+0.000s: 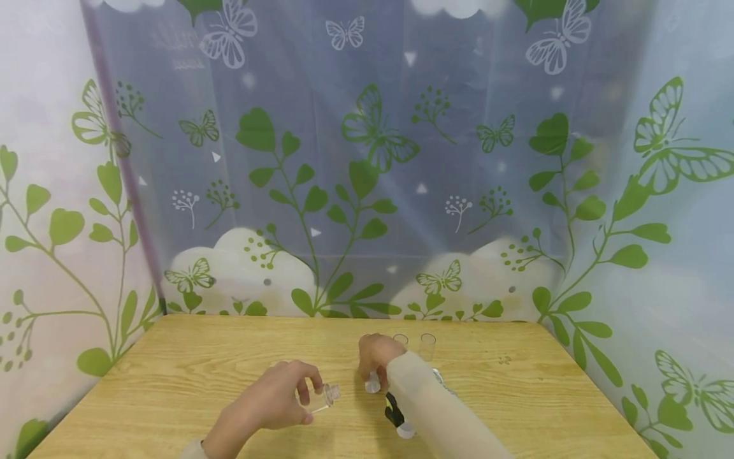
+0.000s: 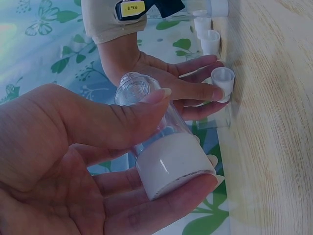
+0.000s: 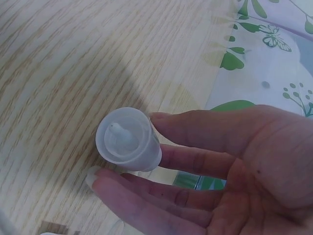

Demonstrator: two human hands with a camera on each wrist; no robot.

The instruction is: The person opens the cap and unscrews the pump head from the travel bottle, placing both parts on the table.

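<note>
My left hand (image 1: 274, 396) grips a clear bottle (image 1: 319, 400) with its open neck tilted to the right. Close up in the left wrist view, the bottle's white base (image 2: 171, 164) sits between thumb and fingers. Over the table to the right, my right hand (image 1: 381, 354) pinches a small white cap (image 1: 373, 384) with its opening up. The right wrist view shows a small nub inside this white cap (image 3: 124, 139), with the thumb at its rim and other fingers behind and below it.
Two clear cylinders (image 1: 427, 347) stand behind my right hand. More small white caps (image 2: 210, 41) stand in a row beyond the held one. Another clear piece with a white end (image 2: 220, 7) lies by the right forearm. A patterned curtain (image 1: 344, 191) encloses the wooden table (image 1: 229, 344).
</note>
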